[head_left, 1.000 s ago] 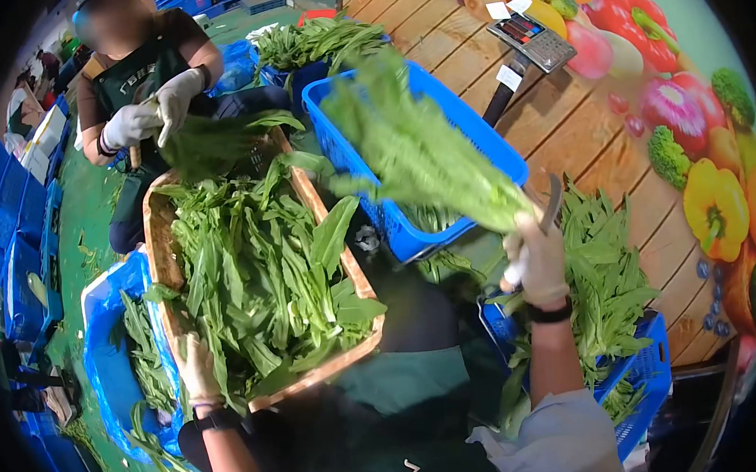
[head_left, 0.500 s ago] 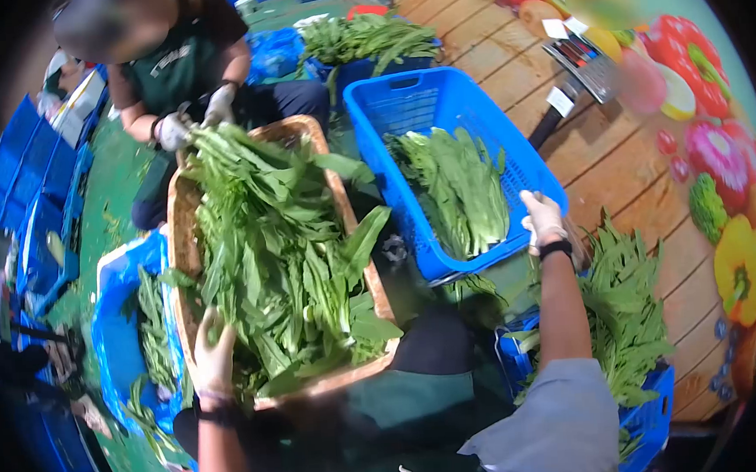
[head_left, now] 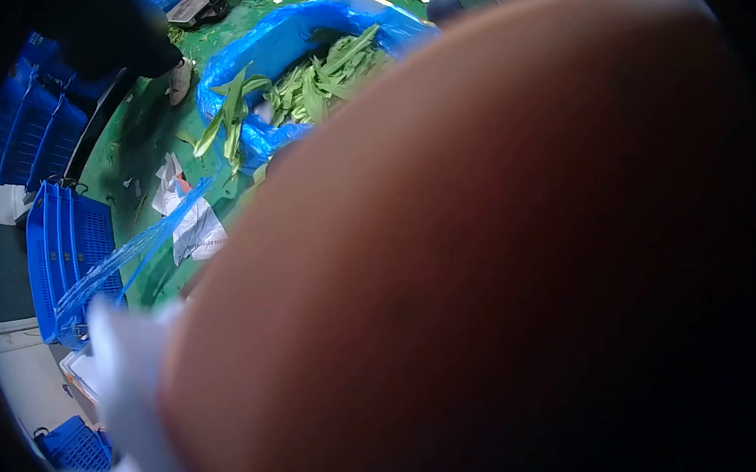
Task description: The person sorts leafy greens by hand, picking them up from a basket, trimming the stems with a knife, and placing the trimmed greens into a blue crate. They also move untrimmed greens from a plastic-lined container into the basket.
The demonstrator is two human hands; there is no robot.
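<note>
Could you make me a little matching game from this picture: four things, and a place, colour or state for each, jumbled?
1. Leafy greens
2. Bare arm
3. Baskets
4. White wrapping

A. Crumpled on the floor
B. Blurred, filling much of the view
C. In the blue-lined tub
D. Blue, with holes

Pairs: 1-C, 2-B, 3-D, 4-A

No text can be read; the small print [head_left: 203, 246] on the white bag [head_left: 194, 228] is illegible.

A vegetable workroom, shown by blue crates [head_left: 67, 246] and leafy greens [head_left: 313, 91].
</note>
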